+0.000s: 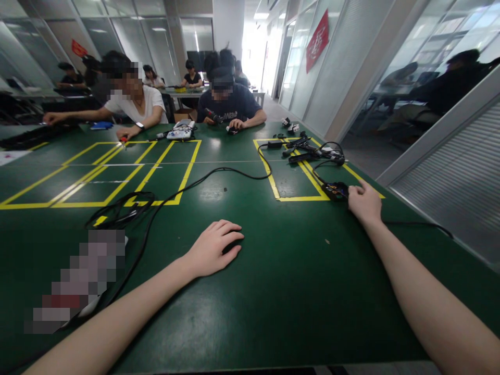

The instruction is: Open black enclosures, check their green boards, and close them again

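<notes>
My left hand [213,249] rests palm down on the green table [297,281], fingers curled over a small dark object that barely shows beneath them. My right hand [364,202] reaches to the right and touches a small black device [335,190] with coloured wires at the corner of a yellow-taped rectangle [291,198]; its fingers are bent at the device, and their grip is hidden. A thin black cable [422,224] runs from under that hand to the right.
A long black cable [187,186] snakes across the table to a coil [117,211] at the left. Black parts and cables [308,150] lie piled in the far taped area. Two people sit across the table handling small items; others sit behind them.
</notes>
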Motion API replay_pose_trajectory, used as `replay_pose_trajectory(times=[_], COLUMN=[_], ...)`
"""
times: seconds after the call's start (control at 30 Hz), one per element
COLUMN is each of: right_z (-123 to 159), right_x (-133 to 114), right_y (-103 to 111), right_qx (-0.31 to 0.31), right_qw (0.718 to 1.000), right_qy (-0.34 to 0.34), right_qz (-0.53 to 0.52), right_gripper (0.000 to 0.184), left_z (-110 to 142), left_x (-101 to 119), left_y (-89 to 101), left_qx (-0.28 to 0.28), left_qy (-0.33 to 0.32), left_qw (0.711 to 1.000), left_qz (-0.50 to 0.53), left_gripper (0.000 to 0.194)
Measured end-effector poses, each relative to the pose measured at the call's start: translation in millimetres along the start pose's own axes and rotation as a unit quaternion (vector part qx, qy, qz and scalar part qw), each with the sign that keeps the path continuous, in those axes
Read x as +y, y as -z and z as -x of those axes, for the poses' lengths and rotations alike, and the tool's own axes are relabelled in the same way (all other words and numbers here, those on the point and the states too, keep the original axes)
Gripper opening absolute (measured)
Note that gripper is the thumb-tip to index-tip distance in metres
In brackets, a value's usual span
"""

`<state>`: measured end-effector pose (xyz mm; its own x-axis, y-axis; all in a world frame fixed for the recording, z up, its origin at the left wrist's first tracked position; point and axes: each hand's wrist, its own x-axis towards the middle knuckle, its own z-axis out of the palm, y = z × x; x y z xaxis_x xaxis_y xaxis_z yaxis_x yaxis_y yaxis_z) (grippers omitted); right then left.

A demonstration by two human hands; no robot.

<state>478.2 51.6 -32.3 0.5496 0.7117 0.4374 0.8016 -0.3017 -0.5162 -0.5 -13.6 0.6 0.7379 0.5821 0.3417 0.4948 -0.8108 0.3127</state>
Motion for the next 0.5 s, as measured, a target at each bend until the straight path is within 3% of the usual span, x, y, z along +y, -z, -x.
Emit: replay_pose_trajectory(times=[0.13,0.37,0.5], right_z=[8,13,11], right_x=[-14,-26,-27], right_y=[3,11,14], right_qx=[0.016,0.003,0.023], right_qw=[0.999,0.999,0.999], right_qy=[-0.043,0.011,0.038], right_qz=[-0.018,-0.037,-0.031], right_gripper=[0.065,0.07,0.062], left_z=[0,1,0], left_x=[-1,-1,0], left_y=[-0.4,-1.0,0.1], left_qx=[-0.002,-0.003,-0.004], left_qy=[-0.003,0.0,0.002], left_qw=[1.0,1.0,1.0], left_qz=[-0.002,-0.001,-0.002], left_gripper=[0.02,0.02,0.02])
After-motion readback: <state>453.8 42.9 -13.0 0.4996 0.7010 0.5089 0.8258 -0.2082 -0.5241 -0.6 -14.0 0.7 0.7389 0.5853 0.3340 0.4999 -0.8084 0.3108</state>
